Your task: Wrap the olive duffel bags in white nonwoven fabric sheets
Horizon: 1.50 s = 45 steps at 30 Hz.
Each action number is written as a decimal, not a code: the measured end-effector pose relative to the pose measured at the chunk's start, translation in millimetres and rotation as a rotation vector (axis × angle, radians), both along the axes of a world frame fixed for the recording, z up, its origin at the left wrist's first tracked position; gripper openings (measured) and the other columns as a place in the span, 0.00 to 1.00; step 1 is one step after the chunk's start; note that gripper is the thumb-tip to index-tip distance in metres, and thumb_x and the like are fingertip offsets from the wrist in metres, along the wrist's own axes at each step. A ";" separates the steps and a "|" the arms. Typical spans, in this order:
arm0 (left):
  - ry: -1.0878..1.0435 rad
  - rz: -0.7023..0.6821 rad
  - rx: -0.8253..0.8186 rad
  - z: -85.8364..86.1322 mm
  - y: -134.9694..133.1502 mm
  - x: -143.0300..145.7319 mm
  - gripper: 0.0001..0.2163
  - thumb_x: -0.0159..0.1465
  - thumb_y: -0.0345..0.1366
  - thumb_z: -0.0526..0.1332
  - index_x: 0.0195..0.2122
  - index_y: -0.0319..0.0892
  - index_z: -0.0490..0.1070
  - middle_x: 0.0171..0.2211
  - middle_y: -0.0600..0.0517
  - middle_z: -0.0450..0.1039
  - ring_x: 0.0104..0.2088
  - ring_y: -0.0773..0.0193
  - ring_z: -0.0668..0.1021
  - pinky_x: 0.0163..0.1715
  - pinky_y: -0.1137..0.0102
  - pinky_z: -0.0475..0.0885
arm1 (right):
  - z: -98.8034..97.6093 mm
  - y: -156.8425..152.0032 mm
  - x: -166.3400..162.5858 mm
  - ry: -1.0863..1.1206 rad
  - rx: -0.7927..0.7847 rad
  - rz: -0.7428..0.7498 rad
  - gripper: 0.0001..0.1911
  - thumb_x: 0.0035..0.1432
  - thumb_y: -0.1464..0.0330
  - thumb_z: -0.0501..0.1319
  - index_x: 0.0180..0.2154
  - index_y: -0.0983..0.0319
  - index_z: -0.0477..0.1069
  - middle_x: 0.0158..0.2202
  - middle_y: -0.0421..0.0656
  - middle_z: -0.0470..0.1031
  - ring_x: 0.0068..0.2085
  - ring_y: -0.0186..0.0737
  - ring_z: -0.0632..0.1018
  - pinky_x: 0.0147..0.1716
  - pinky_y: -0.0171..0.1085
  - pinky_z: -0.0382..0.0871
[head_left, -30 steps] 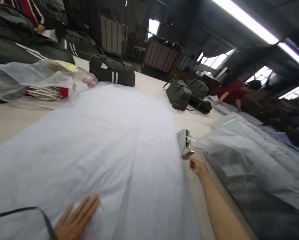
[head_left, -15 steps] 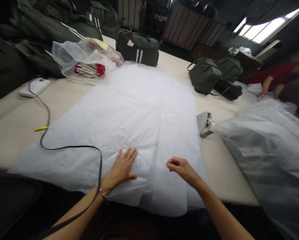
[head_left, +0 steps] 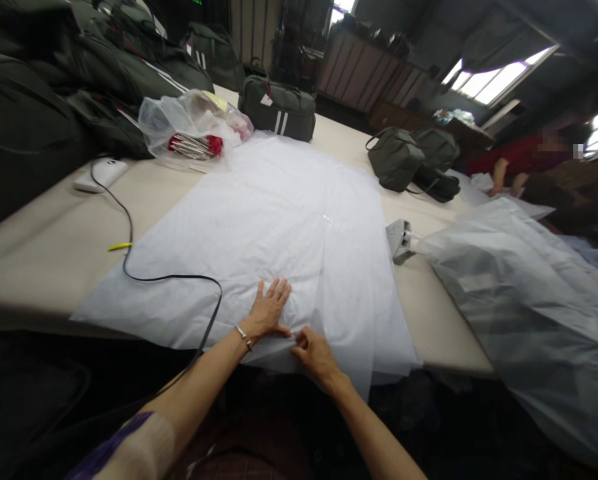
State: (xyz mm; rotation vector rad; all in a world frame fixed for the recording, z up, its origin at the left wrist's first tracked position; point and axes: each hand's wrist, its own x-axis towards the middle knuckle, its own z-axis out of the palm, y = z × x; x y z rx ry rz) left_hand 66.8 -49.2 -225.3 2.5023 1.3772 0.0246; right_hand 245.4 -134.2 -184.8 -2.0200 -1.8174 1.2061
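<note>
A large sheet of thin white plastic [head_left: 229,220] lies over the table, with a long fold running along its right part and creases near my hands. My left hand [head_left: 269,310] presses flat on it near the front edge, fingers spread and thumb out to the right. Just right of that thumb, my right hand [head_left: 315,353] is curled, with thumb and fingertips closed at the sheet's near edge; the bit between them is small and partly hidden. A dark cord [head_left: 179,276] crosses the sheet's left side and passes over my left forearm.
Dark green bags [head_left: 279,110] stand at the back, left and right. A clear bag with red-edged tags [head_left: 196,145], a white device [head_left: 101,175], a yellow strip [head_left: 119,247] and a tape dispenser [head_left: 400,241] lie around the sheet. Translucent plastic [head_left: 519,287] hangs at right; beyond is a co-worker [head_left: 516,163].
My right hand has moved left and toward me, close beside my left thumb, at the sheet's near edge. My left hand stays flat on the sheet. The camera view has shifted.
</note>
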 end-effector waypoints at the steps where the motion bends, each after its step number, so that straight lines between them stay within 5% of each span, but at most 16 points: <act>1: 0.000 0.000 0.000 -0.1 0.2 0.0 0.58 0.46 0.64 0.67 0.70 0.40 0.41 0.71 0.39 0.40 0.69 0.41 0.43 0.64 0.37 0.40 | -2.5 -0.6 -1.7 -0.041 0.015 -0.011 0.08 0.49 0.75 0.65 0.33 0.60 0.70 0.23 0.34 0.71 0.27 0.34 0.72 0.29 0.32 0.62; 12: -0.014 0.001 -0.026 1.0 2.6 0.1 0.57 0.47 0.62 0.67 0.70 0.42 0.40 0.71 0.38 0.40 0.69 0.40 0.43 0.64 0.38 0.39 | -1.1 -8.6 -17.5 -0.489 0.116 -0.006 0.10 0.55 0.65 0.67 0.37 0.56 0.69 0.30 0.41 0.77 0.34 0.44 0.79 0.30 0.37 0.61; 18: -0.027 0.004 -0.037 1.1 4.0 0.8 0.57 0.46 0.62 0.68 0.69 0.40 0.41 0.70 0.38 0.40 0.69 0.41 0.43 0.64 0.38 0.37 | 6.9 -11.5 -18.3 -0.623 0.208 0.026 0.16 0.51 0.63 0.70 0.39 0.58 0.68 0.43 0.48 0.76 0.49 0.51 0.74 0.35 0.38 0.64; 27: -0.036 0.008 -0.060 6.3 3.2 1.2 0.57 0.46 0.61 0.69 0.69 0.41 0.42 0.70 0.37 0.39 0.69 0.40 0.43 0.63 0.38 0.36 | 18.1 -22.8 9.6 -0.623 0.215 0.069 0.15 0.54 0.60 0.69 0.38 0.57 0.67 0.37 0.39 0.77 0.40 0.40 0.78 0.33 0.35 0.62; 33: -0.022 -0.005 -0.061 3.1 5.4 -0.4 0.57 0.46 0.61 0.68 0.70 0.41 0.41 0.70 0.35 0.39 0.69 0.38 0.43 0.63 0.37 0.37 | 8.1 -17.0 10.9 -0.654 0.221 0.090 0.15 0.52 0.64 0.71 0.38 0.59 0.69 0.37 0.42 0.78 0.38 0.43 0.79 0.33 0.36 0.62; 39: 0.000 -0.004 -0.073 3.1 6.8 -1.9 0.56 0.48 0.63 0.66 0.70 0.40 0.41 0.70 0.36 0.38 0.69 0.40 0.42 0.63 0.38 0.36 | 0.9 -16.4 6.3 -0.600 0.309 0.173 0.19 0.48 0.56 0.73 0.37 0.58 0.70 0.36 0.43 0.78 0.40 0.46 0.79 0.36 0.37 0.66; 45: 0.010 0.025 -0.079 10.0 4.7 -4.4 0.54 0.48 0.64 0.64 0.69 0.41 0.44 0.70 0.37 0.40 0.69 0.41 0.44 0.64 0.40 0.39 | -41.8 -0.8 -0.1 -0.527 0.378 0.244 0.19 0.44 0.56 0.73 0.35 0.56 0.72 0.34 0.41 0.80 0.37 0.48 0.80 0.33 0.37 0.70</act>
